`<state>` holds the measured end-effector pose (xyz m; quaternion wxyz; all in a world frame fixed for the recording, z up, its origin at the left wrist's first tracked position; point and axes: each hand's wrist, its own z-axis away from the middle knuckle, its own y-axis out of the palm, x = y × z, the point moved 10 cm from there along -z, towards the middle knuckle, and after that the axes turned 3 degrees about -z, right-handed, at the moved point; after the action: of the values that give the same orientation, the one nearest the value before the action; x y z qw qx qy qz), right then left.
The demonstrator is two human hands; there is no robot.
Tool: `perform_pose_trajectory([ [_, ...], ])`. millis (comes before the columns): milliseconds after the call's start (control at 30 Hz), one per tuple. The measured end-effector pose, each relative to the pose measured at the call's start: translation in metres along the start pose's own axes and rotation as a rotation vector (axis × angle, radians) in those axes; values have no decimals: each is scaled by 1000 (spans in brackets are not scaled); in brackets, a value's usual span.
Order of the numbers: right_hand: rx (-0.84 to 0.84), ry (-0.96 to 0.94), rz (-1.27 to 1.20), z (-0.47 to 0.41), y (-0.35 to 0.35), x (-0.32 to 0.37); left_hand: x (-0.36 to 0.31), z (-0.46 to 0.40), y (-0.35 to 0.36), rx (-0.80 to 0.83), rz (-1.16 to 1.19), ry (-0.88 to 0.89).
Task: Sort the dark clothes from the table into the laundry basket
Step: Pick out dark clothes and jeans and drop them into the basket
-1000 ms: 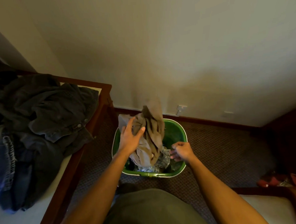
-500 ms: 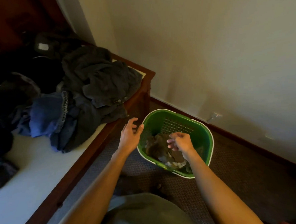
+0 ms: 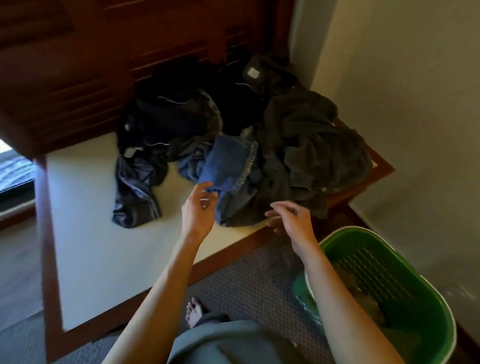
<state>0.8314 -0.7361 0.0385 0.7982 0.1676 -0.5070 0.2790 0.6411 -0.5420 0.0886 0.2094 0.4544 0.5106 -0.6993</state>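
A heap of dark clothes lies on the white-topped table (image 3: pixel 89 219): a dark grey shirt (image 3: pixel 310 149) at the right, blue jeans (image 3: pixel 229 165) in the middle, black garments (image 3: pixel 172 112) behind and a shiny dark piece (image 3: pixel 135 194) at the left. My left hand (image 3: pixel 198 212) hovers with loosely curled fingers at the jeans' near edge and holds nothing. My right hand (image 3: pixel 291 221) hangs relaxed over the table's front edge beside the grey shirt, also empty. The green laundry basket (image 3: pixel 425 297) stands on the carpet at the lower right with a brownish garment (image 3: pixel 364 301) inside.
The table has a dark wood border (image 3: pixel 46 278) and sits in a corner against a wooden louvred panel (image 3: pixel 85 64) and a pale wall (image 3: pixel 424 86). Patterned carpet (image 3: pixel 253 279) lies between table and basket. My bare foot (image 3: pixel 195 314) shows below.
The brownish garment dropped into the basket and both hands let go. My view and both hands swung left from the basket to the clothes heap on the table.
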Motion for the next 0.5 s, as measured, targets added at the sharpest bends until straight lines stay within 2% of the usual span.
perform_pose_trajectory([
  [233, 161, -146, 131, -25, 175, 48, 77, -72, -99, -25, 1, -98],
  [500, 226, -147, 203, -66, 282, 79, 125, -120, -167, -67, 16, -154],
])
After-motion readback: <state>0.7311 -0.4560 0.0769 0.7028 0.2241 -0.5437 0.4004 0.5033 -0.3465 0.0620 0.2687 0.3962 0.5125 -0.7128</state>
